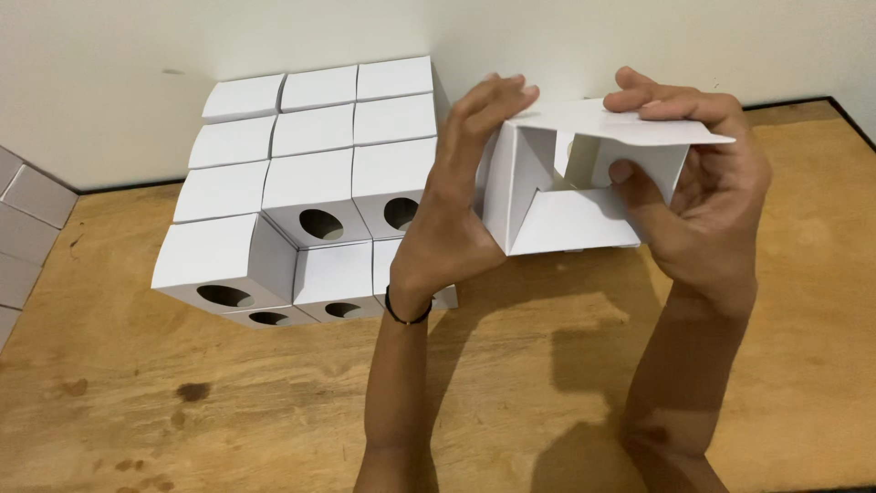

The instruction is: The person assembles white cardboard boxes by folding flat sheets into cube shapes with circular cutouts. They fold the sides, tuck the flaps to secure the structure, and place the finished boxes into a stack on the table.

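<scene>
Right, going left to right from my remote seat. Far left I see a strip of grey tiles [23, 228] at the frame edge, then the wooden table [228, 402]. On it sits a stack of finished white boxes [306, 183], packed in rows against the wall [109, 73]; the front ones show oval cut-outs facing me. None of that is touched.

Next, the left hand [452, 210], with a black band [406, 315] on its wrist. It stands upright, fingers pointing up, palm pressed flat against the left wall of the half-folded white box [561, 196]. I read that as a bracing hold, fingers wrapped on the box side, not a pinch.

The box is held in the air above the table, between both hands, just right of the stack and apart from it. Its open mouth faces me; I see an inner flap folded diagonally inside. Its long axis runs left-right, hand to hand.

Top flap [630, 123] sticks out flat, level, over the opening and past the box's right side.

Right hand [698, 192] is closed on the box: fingers curled over the top flap from above, thumb tucked into the opening on the right inner wall. So the free flap lies directly under the right fingers; the right hand is nearer it, while the left only steadies the far side.
</scene>
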